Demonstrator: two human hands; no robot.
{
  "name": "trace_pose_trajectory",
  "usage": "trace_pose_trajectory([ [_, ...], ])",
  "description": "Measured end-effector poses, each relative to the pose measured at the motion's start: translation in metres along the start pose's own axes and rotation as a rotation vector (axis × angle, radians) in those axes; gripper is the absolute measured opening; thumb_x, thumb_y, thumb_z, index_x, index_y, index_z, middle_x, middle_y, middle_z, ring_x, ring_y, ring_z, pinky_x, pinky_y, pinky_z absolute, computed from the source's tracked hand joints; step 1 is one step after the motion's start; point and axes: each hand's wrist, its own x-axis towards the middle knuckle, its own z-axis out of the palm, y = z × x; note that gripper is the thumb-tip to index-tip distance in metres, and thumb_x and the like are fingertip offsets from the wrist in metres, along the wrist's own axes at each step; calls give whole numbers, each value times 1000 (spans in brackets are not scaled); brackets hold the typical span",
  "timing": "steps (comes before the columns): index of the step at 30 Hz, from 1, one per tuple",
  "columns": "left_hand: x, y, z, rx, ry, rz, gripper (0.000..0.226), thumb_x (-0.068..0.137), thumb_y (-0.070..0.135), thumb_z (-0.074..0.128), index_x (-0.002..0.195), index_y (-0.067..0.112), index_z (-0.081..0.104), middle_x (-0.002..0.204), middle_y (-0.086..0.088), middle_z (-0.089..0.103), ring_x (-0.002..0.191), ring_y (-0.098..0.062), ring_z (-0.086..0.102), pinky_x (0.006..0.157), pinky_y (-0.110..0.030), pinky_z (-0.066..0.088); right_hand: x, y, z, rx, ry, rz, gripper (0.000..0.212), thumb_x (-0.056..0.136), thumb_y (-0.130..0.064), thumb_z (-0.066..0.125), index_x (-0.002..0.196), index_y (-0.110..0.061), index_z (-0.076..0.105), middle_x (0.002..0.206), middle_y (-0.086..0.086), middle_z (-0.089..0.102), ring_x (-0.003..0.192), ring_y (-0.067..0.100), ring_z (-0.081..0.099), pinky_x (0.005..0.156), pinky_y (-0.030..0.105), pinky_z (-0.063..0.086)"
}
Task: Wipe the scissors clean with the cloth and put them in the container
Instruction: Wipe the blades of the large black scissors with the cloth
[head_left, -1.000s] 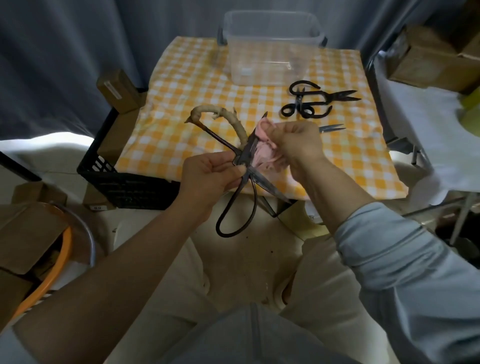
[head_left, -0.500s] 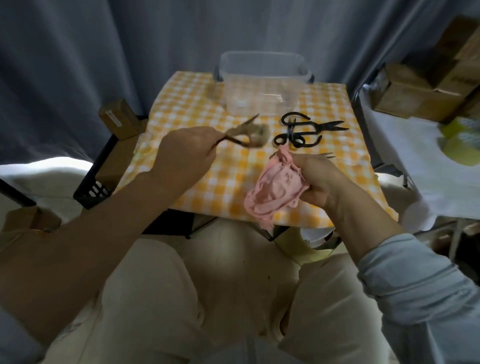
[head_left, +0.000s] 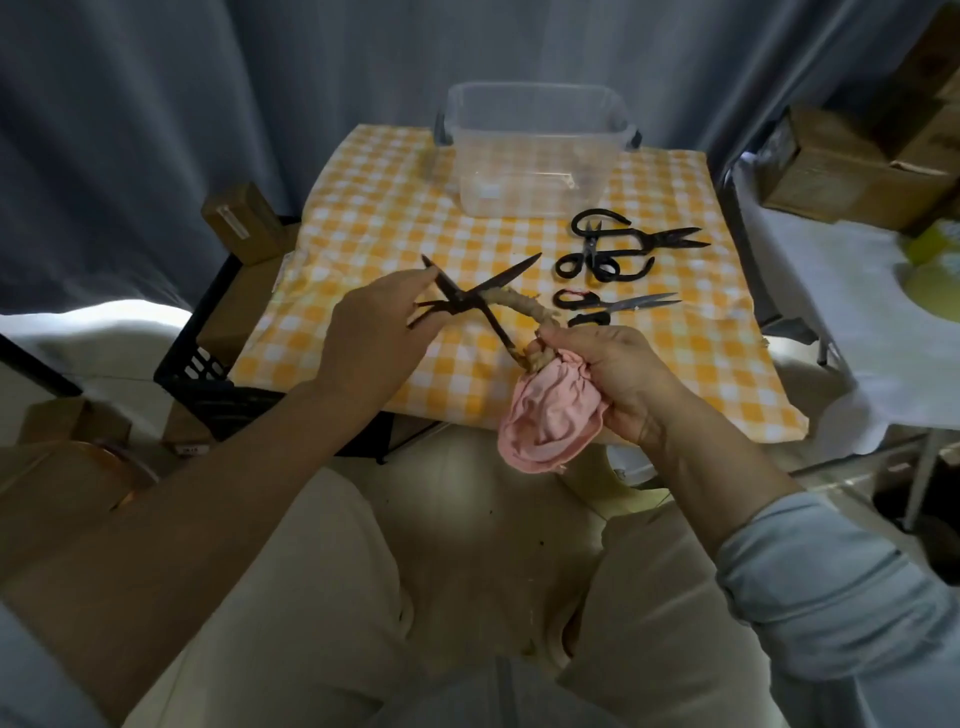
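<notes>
One pair of dark scissors (head_left: 464, 302) is being held up above the near part of the worktop (head_left: 389, 218), its two blades spread apart in a V. One handle is wrapped in tan cord, and the other is bare metal. The left hand (head_left: 374, 332) is gripping the scissors on the bare side next to the pivot, with its fingers curled and a fingertip lying along one blade. The right hand (head_left: 618, 374) is clutching one bunched pink cloth (head_left: 550, 415) and is also pinching the end of the wrapped handle against it.

One clear plastic container (head_left: 535, 171) is standing at the far edge of the worktop, well apart from the scissors in the hands. Between the container and the right hand, three more pairs are lying on the yellow checked covering. Two black pairs (head_left: 623, 244) are overlapping each other, and one silver-bladed pair (head_left: 613, 305) is lying just nearer the right hand. That makes four pairs in all. One black crate (head_left: 208, 338) is sitting beside the left edge of the worktop.
</notes>
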Motion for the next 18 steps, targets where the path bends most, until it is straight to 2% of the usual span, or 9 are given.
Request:
trace_pose_trajectory([
  [2, -5, -1, -1, -43, -36, -173, 42, 85, 19, 70, 122, 2, 61, 122, -15, 63, 107, -27, 62, 94, -39, 50, 0, 5, -2, -25, 38, 15, 26, 84, -7, 65, 59, -3, 68, 66, 13, 65, 51, 18, 62, 64, 31, 55],
  [4, -11, 0, -2, 10, -110, -242, 39, 88, 21, 65, 124, 6, 61, 126, -12, 61, 113, -25, 59, 100, -34, 44, -2, 10, -4, -84, 69, 33, 28, 86, -8, 64, 59, -3, 68, 63, 12, 67, 50, 18, 62, 59, 28, 55],
  [6, -16, 1, 0, 33, -171, -259, 34, 91, 20, 61, 123, 8, 62, 125, -10, 62, 114, -25, 57, 99, -32, 41, -5, 11, -7, -185, 74, 61, 27, 86, -12, 65, 61, -2, 69, 61, 11, 68, 52, 20, 63, 59, 28, 55],
  [7, -18, 1, 2, 27, -190, -262, 33, 91, 19, 60, 122, 8, 63, 124, -10, 63, 114, -25, 58, 98, -33, 41, -6, 11, -9, -306, 83, 75, 27, 86, -17, 67, 65, 0, 70, 63, 13, 68, 55, 23, 62, 60, 30, 53],
  [9, -21, 3, 6, 9, -208, -276, 32, 91, 19, 61, 121, 9, 63, 122, -10, 64, 113, -24, 58, 97, -32, 42, -9, 5, -12, -730, 101, 109, 35, 84, -30, 69, 75, 4, 69, 65, 15, 63, 59, 27, 59, 60, 35, 49],
  [11, -24, 4, 10, 10, -221, -295, 33, 91, 20, 61, 123, 10, 63, 123, -10, 64, 115, -23, 57, 98, -31, 41, -13, -10, -15, -1132, 129, 125, 36, 86, -37, 64, 82, -1, 68, 65, 10, 61, 58, 22, 59, 58, 32, 49],
  [12, -25, 4, 11, 19, -225, -302, 34, 92, 21, 60, 124, 10, 62, 124, -9, 63, 115, -23, 57, 98, -31, 41, -15, -19, -15, -1240, 147, 100, 32, 88, -37, 62, 86, -5, 68, 66, 6, 61, 58, 19, 59, 57, 30, 49],
  [16, -24, 3, 13, 55, -227, -309, 35, 93, 21, 58, 126, 10, 60, 123, -10, 64, 113, -25, 57, 94, -32, 40, -10, -44, -14, -1327, 208, -94, 30, 88, -38, 63, 91, -8, 70, 71, 5, 61, 64, 16, 59, 53, 25, 44],
  [18, -21, 6, 11, 70, -240, -313, 35, 93, 21, 57, 125, 9, 61, 118, -12, 65, 107, -27, 60, 93, -35, 43, 2, -40, -5, -1410, 195, -104, 30, 87, -37, 65, 90, -8, 71, 75, 7, 64, 68, 17, 60, 58, 28, 47],
])
